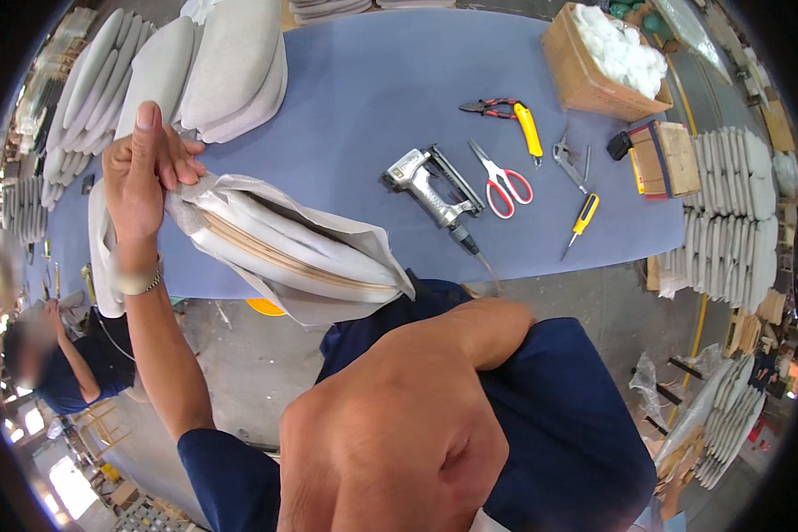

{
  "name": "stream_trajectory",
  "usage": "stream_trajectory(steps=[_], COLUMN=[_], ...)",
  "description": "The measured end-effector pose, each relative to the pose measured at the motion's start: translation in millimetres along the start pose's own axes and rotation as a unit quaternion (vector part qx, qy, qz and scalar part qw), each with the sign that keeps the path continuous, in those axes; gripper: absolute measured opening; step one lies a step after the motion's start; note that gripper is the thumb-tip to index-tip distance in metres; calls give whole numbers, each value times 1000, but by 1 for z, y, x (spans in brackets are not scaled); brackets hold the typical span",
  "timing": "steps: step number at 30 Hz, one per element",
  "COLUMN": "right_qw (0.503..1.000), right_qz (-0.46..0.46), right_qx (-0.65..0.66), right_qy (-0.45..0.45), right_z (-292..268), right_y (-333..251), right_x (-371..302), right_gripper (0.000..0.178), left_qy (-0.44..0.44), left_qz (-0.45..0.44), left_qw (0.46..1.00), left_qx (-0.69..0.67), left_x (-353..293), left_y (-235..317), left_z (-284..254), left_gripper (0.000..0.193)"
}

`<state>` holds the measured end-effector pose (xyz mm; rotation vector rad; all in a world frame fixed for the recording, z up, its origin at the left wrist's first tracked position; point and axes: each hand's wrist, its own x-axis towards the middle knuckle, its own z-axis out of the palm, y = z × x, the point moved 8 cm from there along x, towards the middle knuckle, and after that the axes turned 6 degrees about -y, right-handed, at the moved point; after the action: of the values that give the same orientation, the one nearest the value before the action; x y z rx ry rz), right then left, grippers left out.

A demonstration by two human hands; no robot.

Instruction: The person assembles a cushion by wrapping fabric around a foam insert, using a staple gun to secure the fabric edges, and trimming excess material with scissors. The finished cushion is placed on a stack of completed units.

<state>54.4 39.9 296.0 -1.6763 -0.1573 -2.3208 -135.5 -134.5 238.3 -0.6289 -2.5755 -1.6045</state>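
Note:
A half-covered upholstered pad [301,253] lies at the near left edge of the blue table [355,97]. Its grey fabric cover hangs loose around white padding and layered, wood-coloured edges. At the pad's far left end, my left hand [155,164] has its fingers curled over the fabric, thumb pointing up. Close to the camera, my right hand [399,434] is raised and bent at the wrist, away from the pad. Its fingers run off the lower edge of the picture, so whatever they hold is hidden.
On the table are a staple gun [430,186] with a hose, red-handled scissors [505,188], pliers [490,108], a yellow cutter [528,133] and a screwdriver [582,220]. A carton of white stuffing [585,71] stands far right. Grey pads [235,66] are stacked left. A co-worker [80,363] sits left.

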Motion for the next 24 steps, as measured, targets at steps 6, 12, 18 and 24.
stream_trajectory(steps=[6,12,18,24], right_qw=[997,815,752,647], right_qz=[52,168,394,530], right_qx=[10,-528,-437,-471], right_qy=[-55,166,298,279], right_z=[3,-87,-199,-188], right_y=[16,-43,-34,4], right_x=[0,-32,-190,-226], right_gripper=[32,27,65,51], left_qy=[20,68,124,367], left_qz=[18,27,70,35], left_qw=[1000,996,983,929], left_qx=[-15,-57,-119,-21], left_x=[9,-6,-6,-61], left_y=[1,-8,-9,-53], left_z=[4,-13,-26,-20], left_gripper=[73,72,70,51])
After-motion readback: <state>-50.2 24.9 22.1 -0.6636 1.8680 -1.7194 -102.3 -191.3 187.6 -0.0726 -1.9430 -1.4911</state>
